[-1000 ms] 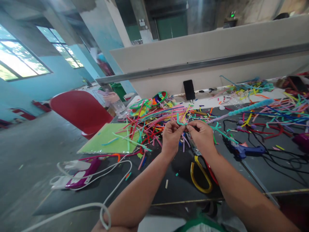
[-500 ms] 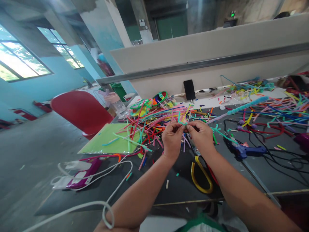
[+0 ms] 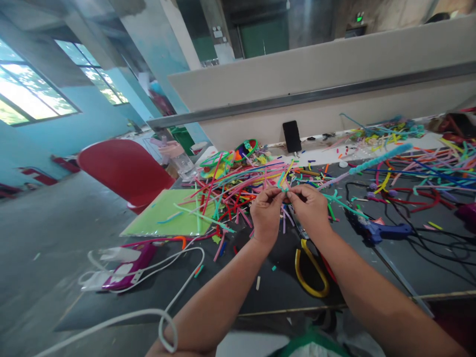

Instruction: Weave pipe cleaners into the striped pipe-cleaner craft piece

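My left hand [image 3: 266, 212] and my right hand [image 3: 311, 210] meet above the middle of the dark table, thumbs and fingertips pinched close together. Between them is a small bent piece of teal pipe cleaner [image 3: 283, 188], gripped from both sides; fingers hide much of it. Just behind lies a tangled heap of pink, red and green pipe cleaners [image 3: 238, 183]. A long fuzzy blue and lilac stem [image 3: 379, 159] slants away past my right hand. Below my right wrist rest scissors with a yellow handle [image 3: 313, 291], partly covered by the forearm.
A blue glue gun [image 3: 388, 231] with black cords lies to the right. On the left are a green sheet [image 3: 156, 220], a purple power strip [image 3: 130, 270] and a looping white cable [image 3: 122, 317]. A phone [image 3: 292, 136] leans on the divider, and a red chair [image 3: 122, 166] stands beyond.
The teal end that stood up above my left fingertips is now lower and folded in toward the pinch. Both hands stay nearly in place; the view shifts slightly.
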Demonstrator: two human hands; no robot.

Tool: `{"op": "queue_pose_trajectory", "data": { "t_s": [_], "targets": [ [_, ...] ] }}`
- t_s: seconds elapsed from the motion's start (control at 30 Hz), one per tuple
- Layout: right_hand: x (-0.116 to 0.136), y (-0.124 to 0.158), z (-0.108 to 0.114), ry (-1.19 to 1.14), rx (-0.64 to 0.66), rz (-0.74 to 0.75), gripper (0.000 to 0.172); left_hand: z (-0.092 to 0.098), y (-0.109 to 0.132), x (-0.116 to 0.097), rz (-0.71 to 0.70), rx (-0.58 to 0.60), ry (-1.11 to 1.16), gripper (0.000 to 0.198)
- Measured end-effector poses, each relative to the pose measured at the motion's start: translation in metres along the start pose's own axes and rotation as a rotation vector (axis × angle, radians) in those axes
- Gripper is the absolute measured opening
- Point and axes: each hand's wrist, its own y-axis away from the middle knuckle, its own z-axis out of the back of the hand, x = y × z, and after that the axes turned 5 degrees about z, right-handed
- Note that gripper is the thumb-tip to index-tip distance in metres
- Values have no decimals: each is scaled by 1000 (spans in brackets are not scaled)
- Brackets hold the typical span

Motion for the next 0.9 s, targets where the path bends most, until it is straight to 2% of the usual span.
{"op": "queue_pose_trajectory", "data": {
  "t_s": [0.37,0.57,0.7,0.9],
  "targets": [
    [-4,0,-1,25,13,27,10,-1,-4,16,68,85,197,11],
    [-10,-2,-1,53,46,21,10,4,-6,15,38,163,42,12],
    [-11,-2,-2,77,55,-27,11,5,-7,17,49,175,29,11],
    [-16,0,-5,38,75,-185,15,4,-8,19,35,216,34,8]
  ]
}}
